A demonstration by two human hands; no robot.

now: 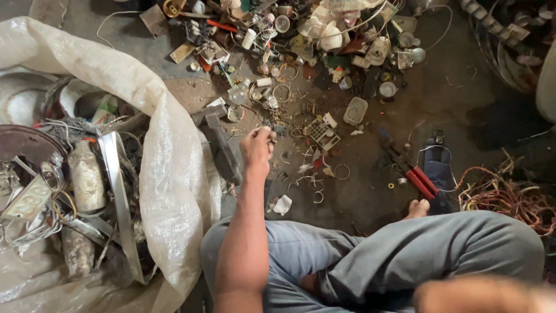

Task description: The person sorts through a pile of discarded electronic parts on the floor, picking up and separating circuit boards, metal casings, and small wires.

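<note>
Your left hand pinches a small scrap piece, too tiny to identify, above the littered floor. Your right hand is a blur at the bottom edge; its grip is unreadable. Red-handled cutters lie near your foot.

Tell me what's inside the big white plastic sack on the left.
The white sack holds scrap: a dusty bottle, a bent metal strip, tangled wires and a round metal lid. Anything deeper is covered.
</note>
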